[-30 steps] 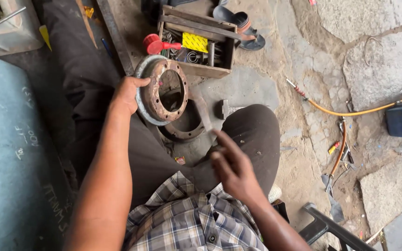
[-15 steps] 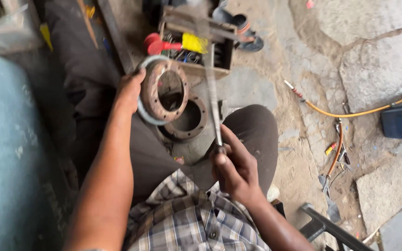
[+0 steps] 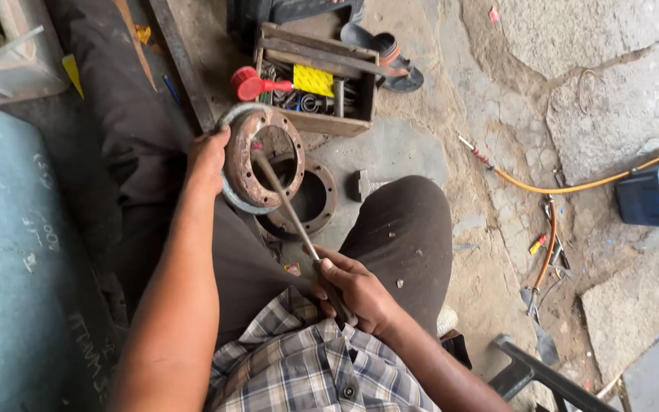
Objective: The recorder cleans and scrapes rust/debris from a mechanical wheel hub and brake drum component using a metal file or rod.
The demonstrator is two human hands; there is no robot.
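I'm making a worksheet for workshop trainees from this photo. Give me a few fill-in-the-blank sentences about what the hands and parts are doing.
1. The left hand grips the rim of a rusty, ____-shaped metal flange.
2. The right hand holds a long metal rod whose tip reaches the flange's ____ hole.
3. A second flange lies flat on the ____.
4. The wooden toolbox holds a flat ____ item beside the tools.

Missing words: ring; centre; ground; yellow

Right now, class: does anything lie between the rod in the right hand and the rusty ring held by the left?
Nothing visible: the rod in the right hand already reaches the rusty ring, gripped by the left hand.
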